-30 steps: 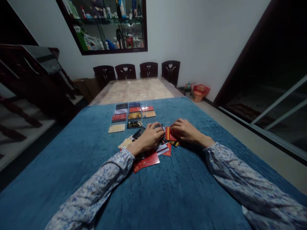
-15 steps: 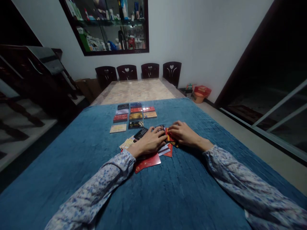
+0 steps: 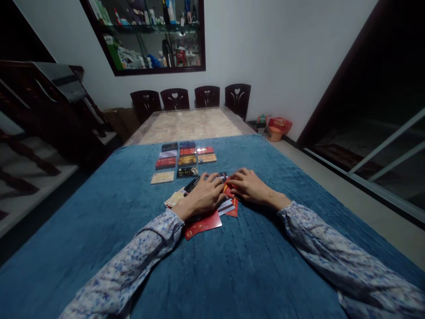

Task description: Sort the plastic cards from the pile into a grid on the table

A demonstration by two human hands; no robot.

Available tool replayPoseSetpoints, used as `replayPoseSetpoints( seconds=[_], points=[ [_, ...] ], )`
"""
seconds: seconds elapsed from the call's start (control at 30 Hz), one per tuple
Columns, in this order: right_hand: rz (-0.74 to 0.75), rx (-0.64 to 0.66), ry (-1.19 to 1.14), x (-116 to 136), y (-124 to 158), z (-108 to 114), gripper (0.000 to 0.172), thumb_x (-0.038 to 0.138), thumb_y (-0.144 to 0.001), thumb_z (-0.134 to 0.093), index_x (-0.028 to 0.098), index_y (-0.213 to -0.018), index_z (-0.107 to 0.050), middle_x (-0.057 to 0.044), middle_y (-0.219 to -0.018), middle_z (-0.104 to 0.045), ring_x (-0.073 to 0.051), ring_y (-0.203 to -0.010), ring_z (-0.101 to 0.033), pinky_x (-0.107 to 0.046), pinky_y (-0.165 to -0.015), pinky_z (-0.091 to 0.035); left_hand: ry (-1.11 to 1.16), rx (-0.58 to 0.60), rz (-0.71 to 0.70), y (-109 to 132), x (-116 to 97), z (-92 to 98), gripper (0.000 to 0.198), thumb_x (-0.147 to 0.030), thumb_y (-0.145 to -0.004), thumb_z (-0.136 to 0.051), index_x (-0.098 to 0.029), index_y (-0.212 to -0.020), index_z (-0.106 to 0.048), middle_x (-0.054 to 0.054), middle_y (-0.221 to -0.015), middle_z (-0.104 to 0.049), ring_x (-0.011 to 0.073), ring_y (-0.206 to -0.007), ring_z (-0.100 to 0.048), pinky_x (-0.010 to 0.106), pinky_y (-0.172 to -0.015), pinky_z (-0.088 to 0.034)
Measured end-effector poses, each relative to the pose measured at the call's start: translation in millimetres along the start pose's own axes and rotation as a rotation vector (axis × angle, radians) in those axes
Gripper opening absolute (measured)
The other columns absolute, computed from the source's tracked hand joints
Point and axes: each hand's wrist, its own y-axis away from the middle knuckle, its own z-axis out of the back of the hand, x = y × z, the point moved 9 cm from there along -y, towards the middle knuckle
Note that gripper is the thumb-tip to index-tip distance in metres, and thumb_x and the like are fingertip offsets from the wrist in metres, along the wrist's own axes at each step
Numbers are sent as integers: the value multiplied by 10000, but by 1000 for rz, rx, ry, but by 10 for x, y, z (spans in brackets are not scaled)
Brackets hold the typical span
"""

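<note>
Cards [image 3: 226, 207] lie in a loose, overlapping heap on the blue cloth [image 3: 226, 270], and through the head camera I have both hands over them. I read the step in hand as fingering through this heap. My left hand [image 3: 205, 193] spans its middle, palm down and fingers bent; I cannot tell whether it pinches anything. My right hand [image 3: 249, 186] curls at the right edge, fingertips at a red and yellow card [image 3: 228, 191]; whether thumb and fingers close on it is hidden from me. I judge the next move calls for a light touch, freeing one edge without dragging its neighbours.

That card is too covered for me to be sure of its long axis. The red card [image 3: 203, 226] nearest the body lies flat, long axis mostly left to right, its right end angled slightly away. A black card [image 3: 191, 184] at far left slants more steeply. Beyond, the stacks [image 3: 162, 177] lie with long sides across the table.
</note>
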Motion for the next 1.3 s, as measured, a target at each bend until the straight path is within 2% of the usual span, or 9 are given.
replayPoseSetpoints(
  seconds=[0.13,0.27,0.43,0.73,0.97,1.3],
  points=[
    [-21,-14,16,60,-29,9,378,425,-1030,-495,250,-1292,-702,-156,-1256,-674,-305,-1103,-482,-440,-878,-392,30,-14,-1,-11,-80,7,357,-375,-1068,-439,-148,-1164,-696,161,-1280,-695,332,-1294,-526,536,-1036,-402],
    [-35,-3,4,98,-47,3,367,360,-1048,-440,251,-1291,-694,-149,-1260,-672,-291,-1093,-487,-443,-899,-389,46,4,11,-18,-82,-30,335,-379,-1051,-476,-147,-1093,-715,148,-1228,-716,331,-1271,-541,537,-1033,-398],
    [-47,4,-10,60,-35,-18,375,313,-1043,-432,235,-1318,-675,-150,-1337,-657,-311,-1175,-478,-466,-922,-395,43,49,15,-7,-50,-34,348,-395,-1042,-496,-134,-1016,-724,144,-1161,-737,335,-1254,-554,525,-1028,-397],
    [-5,13,-62,21,30,-3,396,433,-1013,-518,243,-1321,-679,-139,-1414,-639,-349,-1284,-460,-535,-997,-399,51,64,66,34,44,18,296,-409,-990,-567,-152,-986,-713,152,-1117,-738,334,-1182,-571,494,-979,-429],
    [35,19,-130,87,43,63,359,422,-977,-589,225,-1256,-700,-131,-1419,-639,-356,-1323,-450,-557,-1036,-380,101,106,91,44,73,17,234,-372,-945,-623,-153,-959,-704,139,-1118,-730,315,-1169,-573,466,-980,-443],
    [99,11,-152,131,80,115,341,412,-958,-608,211,-1210,-716,-139,-1297,-693,-344,-1274,-477,-540,-1021,-375,177,109,81,47,36,32,204,-305,-952,-557,-160,-903,-692,142,-1074,-736,302,-1146,-579,474,-967,-438]
  ],
)
